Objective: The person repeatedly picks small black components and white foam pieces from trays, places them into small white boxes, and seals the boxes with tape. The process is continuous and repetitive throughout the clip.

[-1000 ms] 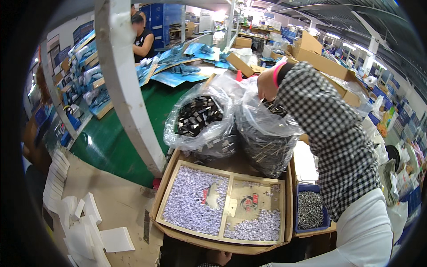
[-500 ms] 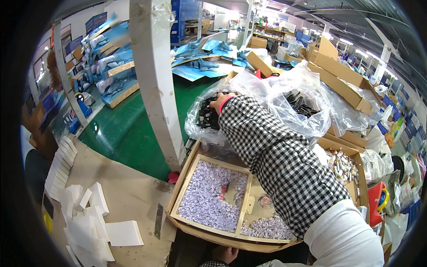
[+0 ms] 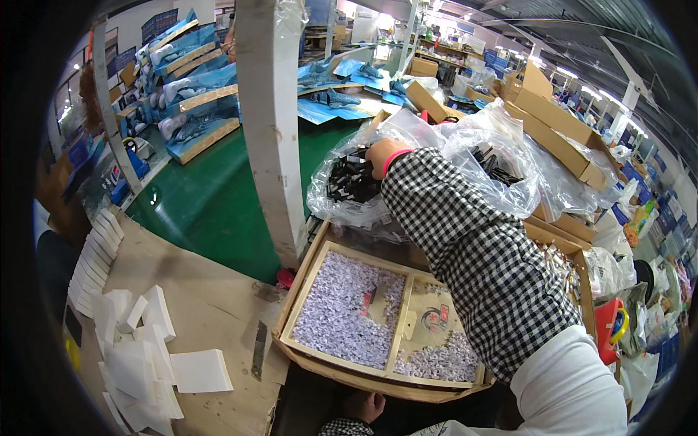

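My right hand (image 3: 381, 155), with a pink band at the wrist, is at the right side of a clear plastic bag (image 3: 318, 196) of black plastic pieces (image 3: 351, 179). Its fingers curl down toward the pieces, and their tips are hidden. Below the tray's front edge, my left hand (image 3: 366, 407) is closed, and nothing shows in it. Between them lies a two-part wooden tray (image 3: 399, 328). Tiny whitish pieces (image 3: 345, 312) cover most of its left compartment; fewer small pieces (image 3: 440, 361) lie in the right one, beside a printed red and black mark.
White blocks (image 3: 201, 370) lie scattered on the cardboard at left, with a row behind them. A white post (image 3: 273, 131) stands beside the green tabletop (image 3: 211, 211). Another bag of black parts (image 3: 498, 167), a box of small parts (image 3: 561, 265) and a red object (image 3: 608, 330) sit right.
My right hand has shifted right within the bag's opening and lifted, uncovering more black pieces. My left hand has come lower, apart from the tray's edge. The view has turned slightly.
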`<state>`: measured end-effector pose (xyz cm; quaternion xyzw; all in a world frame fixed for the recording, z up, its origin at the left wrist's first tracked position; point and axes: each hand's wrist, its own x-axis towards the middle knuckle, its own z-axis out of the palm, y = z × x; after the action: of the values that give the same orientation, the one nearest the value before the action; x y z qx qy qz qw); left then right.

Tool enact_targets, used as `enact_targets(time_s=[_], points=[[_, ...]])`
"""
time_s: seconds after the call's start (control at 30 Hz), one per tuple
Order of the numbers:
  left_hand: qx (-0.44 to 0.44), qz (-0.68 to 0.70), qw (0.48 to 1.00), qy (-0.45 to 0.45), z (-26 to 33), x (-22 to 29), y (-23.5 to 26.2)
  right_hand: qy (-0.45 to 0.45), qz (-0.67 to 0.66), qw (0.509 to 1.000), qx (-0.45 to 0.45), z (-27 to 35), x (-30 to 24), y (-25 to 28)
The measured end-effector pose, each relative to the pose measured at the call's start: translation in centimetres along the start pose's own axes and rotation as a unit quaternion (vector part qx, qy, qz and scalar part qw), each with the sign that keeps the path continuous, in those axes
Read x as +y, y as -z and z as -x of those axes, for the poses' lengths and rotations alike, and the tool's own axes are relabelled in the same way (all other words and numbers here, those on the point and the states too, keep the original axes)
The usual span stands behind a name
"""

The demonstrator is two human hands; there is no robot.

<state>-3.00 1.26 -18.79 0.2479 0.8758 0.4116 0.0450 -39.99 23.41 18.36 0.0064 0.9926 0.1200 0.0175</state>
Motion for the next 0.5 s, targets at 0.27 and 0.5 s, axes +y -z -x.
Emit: enact_targets(time_s=[0.27,0.5], points=[[0.015,-0.032,0.999,-0.016,-0.4,0.9,1.0,0.015,-0.005,1.000,0.017,1.2,-0.2,1.7],[0.012,-0.030,0.999,-0.020,-0.6,1.1,1.1,0.079,-0.184,0.979,0.026,2.6,1.0,3.3]])
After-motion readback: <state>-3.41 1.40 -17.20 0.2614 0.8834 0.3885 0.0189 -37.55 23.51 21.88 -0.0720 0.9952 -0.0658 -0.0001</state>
